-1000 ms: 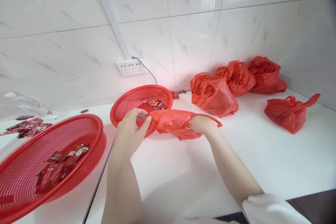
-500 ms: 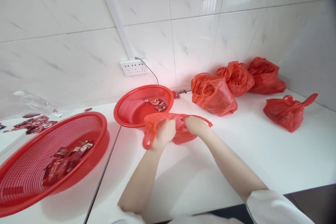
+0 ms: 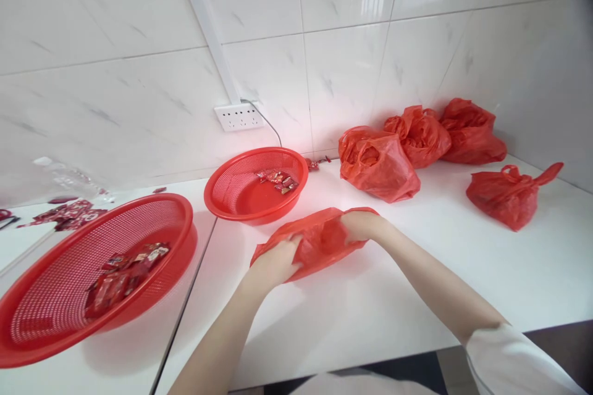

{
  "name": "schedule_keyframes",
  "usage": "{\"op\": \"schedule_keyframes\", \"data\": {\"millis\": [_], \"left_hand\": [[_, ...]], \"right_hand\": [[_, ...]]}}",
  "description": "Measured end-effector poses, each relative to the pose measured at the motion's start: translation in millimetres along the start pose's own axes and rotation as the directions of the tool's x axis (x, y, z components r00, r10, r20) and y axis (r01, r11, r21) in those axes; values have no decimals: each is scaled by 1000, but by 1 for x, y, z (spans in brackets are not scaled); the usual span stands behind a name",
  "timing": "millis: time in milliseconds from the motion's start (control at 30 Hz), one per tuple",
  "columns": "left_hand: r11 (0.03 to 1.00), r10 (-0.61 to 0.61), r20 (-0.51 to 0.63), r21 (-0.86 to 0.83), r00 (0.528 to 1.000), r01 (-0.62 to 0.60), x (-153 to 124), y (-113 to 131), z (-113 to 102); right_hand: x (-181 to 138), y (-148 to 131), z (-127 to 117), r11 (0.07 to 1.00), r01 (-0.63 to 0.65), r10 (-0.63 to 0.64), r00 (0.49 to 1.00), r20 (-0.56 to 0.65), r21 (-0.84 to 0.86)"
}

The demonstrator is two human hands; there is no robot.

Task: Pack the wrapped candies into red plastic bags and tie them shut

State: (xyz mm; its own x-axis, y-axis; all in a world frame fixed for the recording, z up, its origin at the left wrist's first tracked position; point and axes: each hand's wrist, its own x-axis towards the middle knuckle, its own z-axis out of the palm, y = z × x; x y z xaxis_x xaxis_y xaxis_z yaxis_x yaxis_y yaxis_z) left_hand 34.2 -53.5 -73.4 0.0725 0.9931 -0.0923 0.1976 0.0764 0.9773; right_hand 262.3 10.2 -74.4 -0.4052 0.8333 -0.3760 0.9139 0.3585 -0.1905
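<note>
A thin red plastic bag is stretched wide between my two hands just above the white table, its mouth facing me. My left hand reaches into its left side, with thumb and fingers curled at the plastic. At the opposite side, my right hand is partly inside the mouth, and its fingertips are hidden by the film. Close behind the bag stands a small red basket holding several small wrapped packets.
A larger red basket with wrapped packets stands at left. Filled red bags line the wall, and a tied bag lies at right. Loose packets and a clear bottle are at far left. A power strip is on the wall.
Both hands have moved deeper into the bag and farther apart, spreading it wider. The bag has come slightly toward me, away from the small basket.
</note>
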Motion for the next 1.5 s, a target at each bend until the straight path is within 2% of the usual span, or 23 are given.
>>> {"op": "schedule_keyframes", "data": {"millis": [33, 100, 133, 167, 200, 267, 333, 433, 500, 567, 667, 767, 867, 1000, 1133, 1200, 1267, 1367, 1433, 1500], "left_hand": [[998, 38, 98, 38, 995, -41, -5, 6, 0], [984, 144, 336, 50, 931, -171, -9, 18, -1], [980, 187, 360, -6, 914, -199, -7, 23, -2], [977, 213, 317, -82, 924, -197, -4, 27, -4], [970, 196, 222, -185, 955, -156, 2, 29, -5], [910, 18, 16, -415, 1000, -10, 17, 27, -6], [773, -232, 5, -606, 973, 187, 33, 16, -7], [627, -385, 64, -714, 921, 312, 48, -7, -8], [607, -397, 10, -748, 918, 270, 51, -21, -9], [622, -365, -112, -768, 924, 152, 51, -30, -12], [632, -312, -211, -774, 927, 37, 52, -34, -16], [625, -278, -193, -780, 941, 25, 53, -34, -21], [610, -293, -196, -792, 936, 25, 54, -39, -23], [616, -300, -211, -787, 930, 21, 56, -49, -22], [656, -246, -215, -755, 945, 0, 56, -53, -14], [668, -217, -228, -744, 949, -26, 55, -52, -10], [681, -186, -243, -731, 952, -54, 53, -49, -8], [691, -127, -243, -717, 962, -90, 49, -44, -7], [693, -94, -227, -714, 969, -100, 47, -43, -8], [697, -83, -216, -710, 973, -98, 46, -44, -8]], "right_hand": [[-4, -5, -3, 1000, 31, -31, 1000, 1, -4], [-14, -17, -9, 995, 96, -96, 995, -12, -7], [-19, -23, -13, 991, 132, -132, 991, -22, 0], [-24, -29, -17, 986, 167, -166, 986, -29, 14], [-28, -34, -21, 980, 197, -195, 979, -51, 33], [-34, -42, -30, 965, 253, -243, 962, -122, 74], [-37, -48, -38, 949, 295, -269, 941, -203, 111], [-39, -52, -44, 917, 363, -320, 916, -241, 166], [-38, -54, -43, 887, 411, -371, 905, -207, 209], [-35, -55, -39, 872, 432, -408, 901, -146, 230], [-29, -58, -31, 893, 402, -389, 915, -104, 202], [-23, -61, -25, 905, 373, -359, 927, -106, 203], [-18, -61, -21, 934, 298, -283, 954, -99, 196], [-10, -56, -22, 977, 157, -133, 977, -168, 142], [-7, -47, -27, 983, 112, -72, 965, -251, 148], [-7, -44, -30, 963, 155, -79, 944, -319, 219], [-6, -43, -31, 918, 239, -85, 898, -431, 317], [0, -45, -29, 848, 384, -61, 757, -650, 367], [7, -46, -26, 829, 439, -47, 671, -740, 346], [14, -47, -21, 828, 449, -45, 650, -759, 336]]}}
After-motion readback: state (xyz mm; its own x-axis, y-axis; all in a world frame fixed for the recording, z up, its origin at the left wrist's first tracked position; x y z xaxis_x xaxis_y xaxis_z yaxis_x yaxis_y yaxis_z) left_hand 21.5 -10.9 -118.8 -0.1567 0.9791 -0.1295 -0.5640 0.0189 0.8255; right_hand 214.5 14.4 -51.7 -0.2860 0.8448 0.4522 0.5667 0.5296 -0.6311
